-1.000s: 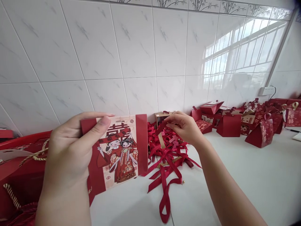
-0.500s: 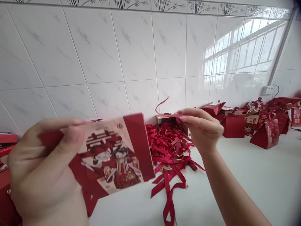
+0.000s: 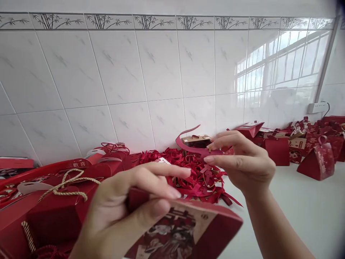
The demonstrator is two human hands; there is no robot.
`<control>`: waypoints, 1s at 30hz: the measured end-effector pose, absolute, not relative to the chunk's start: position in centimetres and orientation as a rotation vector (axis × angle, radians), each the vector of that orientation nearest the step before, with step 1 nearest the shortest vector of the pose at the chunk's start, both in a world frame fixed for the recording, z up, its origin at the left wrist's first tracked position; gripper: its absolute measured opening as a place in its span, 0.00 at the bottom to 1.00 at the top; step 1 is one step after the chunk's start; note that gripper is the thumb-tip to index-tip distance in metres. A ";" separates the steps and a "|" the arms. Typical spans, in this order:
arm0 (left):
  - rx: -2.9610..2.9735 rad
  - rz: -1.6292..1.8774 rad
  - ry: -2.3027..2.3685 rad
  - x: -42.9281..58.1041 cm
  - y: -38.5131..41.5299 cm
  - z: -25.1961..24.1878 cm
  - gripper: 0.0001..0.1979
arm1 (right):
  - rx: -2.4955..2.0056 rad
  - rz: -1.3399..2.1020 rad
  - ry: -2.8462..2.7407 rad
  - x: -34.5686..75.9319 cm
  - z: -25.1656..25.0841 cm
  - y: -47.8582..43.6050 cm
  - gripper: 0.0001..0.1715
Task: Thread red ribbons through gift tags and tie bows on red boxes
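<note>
Left hand (image 3: pixel 129 207) pinches the box (image 3: pixel 184 233) at its upper edge, above the worktop (image 3: pixel 291 212), apparently to keep its panels together. Right hand (image 3: pixel 242 163), apart, pinches a ribbon (image 3: pixel 194 151), its tail loose, presumably for control; the ribbon pile (image 3: pixel 192 181) lies toward the worktop's wall-side edge.

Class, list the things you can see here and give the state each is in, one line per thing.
Red paper box with printed figures: tilted, gripped in the left hand.
Narrow dark-red ribbon: curled, pinched in the right hand.
Shiny red ribbon heap: loose, tangled on the white table.
Tan cardboard box: open at the front.
Gold twisted cord: loosely looped.
Dark-red triangular paper box, front right: standing, ribbon loop on top.
</note>
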State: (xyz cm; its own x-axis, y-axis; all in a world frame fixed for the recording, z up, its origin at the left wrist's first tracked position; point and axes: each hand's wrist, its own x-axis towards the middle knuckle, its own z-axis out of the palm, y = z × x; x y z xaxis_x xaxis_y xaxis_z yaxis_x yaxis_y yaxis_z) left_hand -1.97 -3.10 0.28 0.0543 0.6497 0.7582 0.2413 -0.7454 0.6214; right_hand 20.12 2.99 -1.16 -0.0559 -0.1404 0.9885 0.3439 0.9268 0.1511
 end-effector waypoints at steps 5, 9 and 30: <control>2.202 1.501 0.734 -1.5 -2.6 0.7 0.04 | -0.191 -0.327 -1.644 19.5 -1.3 3.5 0.20; 2.339 1.391 0.795 -1.5 -2.0 0.8 0.05 | -0.188 -0.338 -1.693 19.1 -1.6 4.0 0.20; 2.465 1.312 0.857 -1.0 -2.1 0.5 0.03 | -0.181 -0.397 -1.787 18.9 -1.9 4.0 0.13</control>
